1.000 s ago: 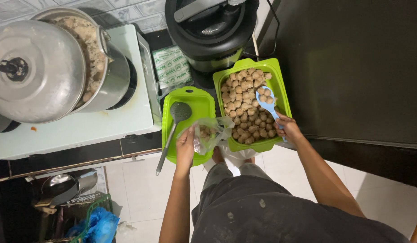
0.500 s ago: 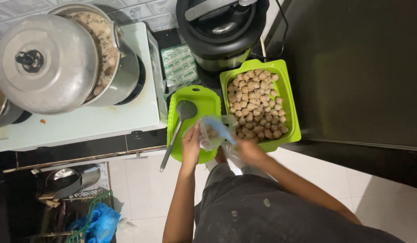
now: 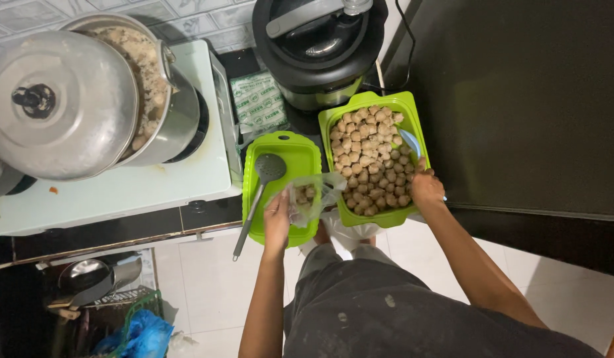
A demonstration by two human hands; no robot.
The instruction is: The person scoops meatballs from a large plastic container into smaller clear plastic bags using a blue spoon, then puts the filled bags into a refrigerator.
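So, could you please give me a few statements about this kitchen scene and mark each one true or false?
1. The left hand holds a clear bag with a few meatballs inside. True.
2. The right hand rests on the stove. False: it is at the tray of meatballs, by a blue scoop.
3. The slotted ladle lies in the tray of meatballs. False: it lies across the green lid beside that tray.
4. The pot lid sits askew, so food in the pot shows. True.
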